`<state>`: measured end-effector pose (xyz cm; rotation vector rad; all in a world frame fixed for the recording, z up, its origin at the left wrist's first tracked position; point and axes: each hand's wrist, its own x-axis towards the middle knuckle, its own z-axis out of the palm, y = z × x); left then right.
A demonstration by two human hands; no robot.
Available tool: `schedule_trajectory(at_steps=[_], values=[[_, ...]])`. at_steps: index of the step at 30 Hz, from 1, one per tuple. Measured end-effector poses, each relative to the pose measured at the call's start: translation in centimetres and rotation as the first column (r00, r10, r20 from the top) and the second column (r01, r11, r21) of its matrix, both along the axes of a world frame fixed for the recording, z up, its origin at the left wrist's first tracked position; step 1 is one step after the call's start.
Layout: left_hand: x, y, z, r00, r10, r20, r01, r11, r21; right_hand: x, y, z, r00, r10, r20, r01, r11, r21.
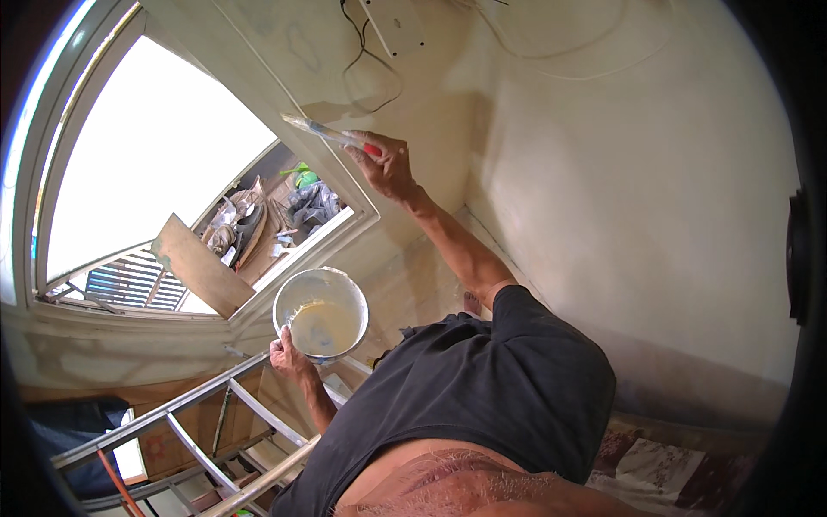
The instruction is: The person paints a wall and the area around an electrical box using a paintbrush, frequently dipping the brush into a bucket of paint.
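Note:
My right hand [385, 165] is raised at the upper middle with its fingers closed round a paintbrush [330, 133]. The brush's red handle end shows at the fingers, and its pale tip points left, at or close to the wall beside the window frame. I cannot tell whether the tip touches. Lower down, my left hand [292, 357] grips the rim of a whitish plastic bucket [351, 297], its thumb over the edge. The bucket is tilted toward me, with cream-coloured liquid [320, 327] in the bottom and smears up its wall.
An aluminium ladder [200, 441] stands at lower left, below the bucket. An open window [366, 209] lies to the left, with a board [200, 267] leaning in it and clutter outside. Dark cables [366, 53] hang from a white box [396, 21]. A plain wall [637, 189] fills the right.

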<state>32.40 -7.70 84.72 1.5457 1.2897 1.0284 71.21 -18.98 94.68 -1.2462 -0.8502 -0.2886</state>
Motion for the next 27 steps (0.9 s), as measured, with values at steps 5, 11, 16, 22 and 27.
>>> schedule_trajectory(at_steps=[5, 11, 16, 22, 27], values=[[0.5, 0.2, 0.3, 0.996, 0.062, -0.059, -0.060, 0.998, 0.035, 6.5, -2.5, -0.3, 0.980, -0.084, -0.178, 0.063, 0.991, -0.119], [0.7, 0.0, 0.1, 0.998, 0.051, -0.037, -0.050, 0.998, 0.023, 13.3, -9.8, -4.2, 0.880, -0.433, -0.192, 0.472, 0.843, 0.259], [1.4, -0.9, 0.8, 0.998, 0.020, -0.056, -0.018, 0.999, 0.027, 16.5, -13.1, -3.1, 0.683, -0.718, -0.137, 0.730, 0.676, 0.101], [1.9, -0.8, 0.7, 0.999, -0.020, 0.030, 0.019, 1.000, 0.023, 17.9, -9.9, -3.3, 0.658, -0.745, -0.107, 0.719, 0.665, -0.205], [2.1, -0.5, 0.6, 0.998, -0.029, 0.050, 0.029, 1.000, -0.002, 5.9, -4.0, -3.6, 0.858, -0.512, 0.037, 0.513, 0.856, -0.063]])
